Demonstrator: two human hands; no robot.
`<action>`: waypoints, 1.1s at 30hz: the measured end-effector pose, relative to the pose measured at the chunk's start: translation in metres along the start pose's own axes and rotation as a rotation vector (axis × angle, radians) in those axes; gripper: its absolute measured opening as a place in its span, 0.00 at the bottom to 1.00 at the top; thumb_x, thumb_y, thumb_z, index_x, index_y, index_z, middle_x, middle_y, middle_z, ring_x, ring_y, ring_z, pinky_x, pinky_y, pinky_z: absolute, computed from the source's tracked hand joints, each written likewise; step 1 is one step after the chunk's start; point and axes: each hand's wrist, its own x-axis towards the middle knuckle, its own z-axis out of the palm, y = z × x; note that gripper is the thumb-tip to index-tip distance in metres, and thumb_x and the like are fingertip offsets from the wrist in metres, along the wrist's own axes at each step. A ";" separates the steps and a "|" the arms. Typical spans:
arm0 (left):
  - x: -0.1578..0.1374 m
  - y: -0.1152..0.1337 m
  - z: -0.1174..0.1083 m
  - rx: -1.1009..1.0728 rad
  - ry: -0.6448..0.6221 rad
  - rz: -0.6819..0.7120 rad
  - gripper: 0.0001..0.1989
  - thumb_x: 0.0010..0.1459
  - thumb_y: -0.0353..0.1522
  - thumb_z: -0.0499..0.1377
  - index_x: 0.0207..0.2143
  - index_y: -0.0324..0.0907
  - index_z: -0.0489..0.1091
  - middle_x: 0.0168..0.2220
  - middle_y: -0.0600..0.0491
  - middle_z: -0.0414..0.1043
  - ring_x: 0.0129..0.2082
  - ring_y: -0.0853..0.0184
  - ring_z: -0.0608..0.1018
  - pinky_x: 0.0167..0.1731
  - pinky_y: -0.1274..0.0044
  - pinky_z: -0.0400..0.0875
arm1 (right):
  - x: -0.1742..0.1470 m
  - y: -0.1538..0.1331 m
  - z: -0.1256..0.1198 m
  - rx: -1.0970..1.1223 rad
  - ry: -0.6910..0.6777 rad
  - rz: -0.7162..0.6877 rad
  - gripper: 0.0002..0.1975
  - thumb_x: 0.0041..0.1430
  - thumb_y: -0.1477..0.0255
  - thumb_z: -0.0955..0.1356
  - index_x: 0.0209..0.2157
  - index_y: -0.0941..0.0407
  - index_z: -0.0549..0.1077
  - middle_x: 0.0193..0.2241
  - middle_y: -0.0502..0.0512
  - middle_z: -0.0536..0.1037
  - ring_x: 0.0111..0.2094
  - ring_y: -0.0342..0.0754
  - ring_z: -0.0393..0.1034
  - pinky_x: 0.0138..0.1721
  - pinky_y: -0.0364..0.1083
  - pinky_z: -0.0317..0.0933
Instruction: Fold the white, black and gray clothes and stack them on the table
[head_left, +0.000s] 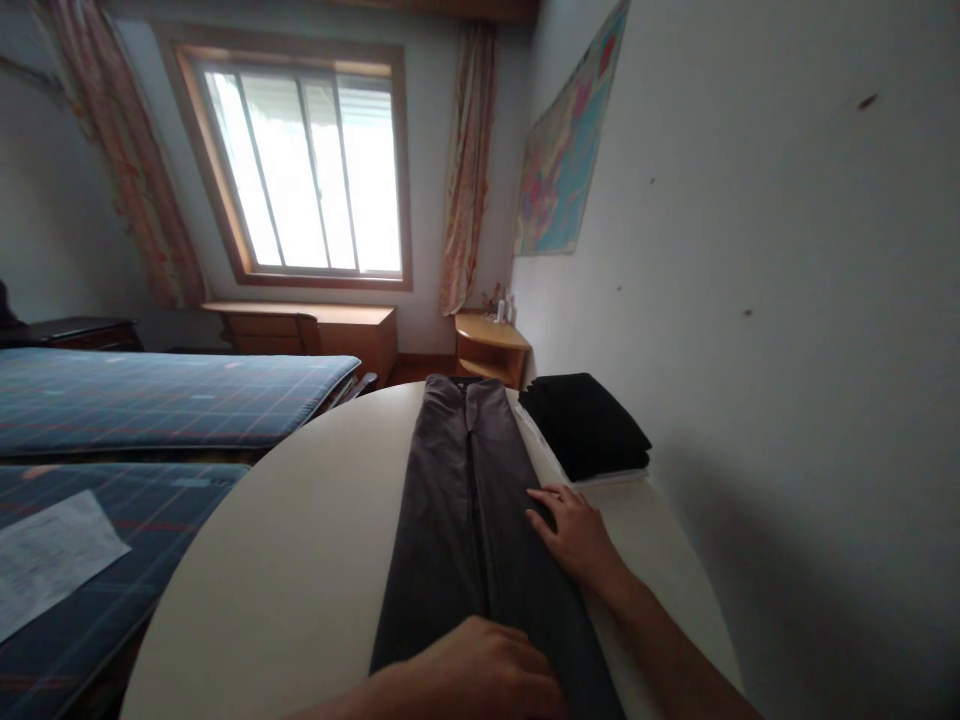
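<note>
Left hand [480, 670]: lay flat, open, on the dark grey trousers [469, 500], lower centre.
Right hand [574, 530]: pressed open-palmed at their right edge.
Technique: smoothing outward would likely keep creases off.

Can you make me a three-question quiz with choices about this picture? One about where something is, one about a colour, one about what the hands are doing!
1. Where is the black folded pile?
A. on the bed
B. on the table by the wall
C. on the floor

2. What colour are the trousers?
A. dark grey
B. red
C. white

3. The right hand and left hand are:
A. in the air
B. lying flat on the trousers
C. holding a cup

B: it sits at the table's far right.
A: the cloth is dark grey.
B: both palms rest on them.
</note>
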 end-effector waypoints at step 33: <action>-0.093 -0.095 -0.087 0.028 0.056 -1.242 0.05 0.60 0.36 0.58 0.37 0.45 0.71 0.37 0.52 0.79 0.37 0.61 0.79 0.31 0.76 0.62 | 0.096 -0.088 0.040 -0.005 -0.131 0.024 0.21 0.62 0.61 0.66 0.52 0.56 0.68 0.49 0.62 0.75 0.51 0.57 0.68 0.47 0.51 0.58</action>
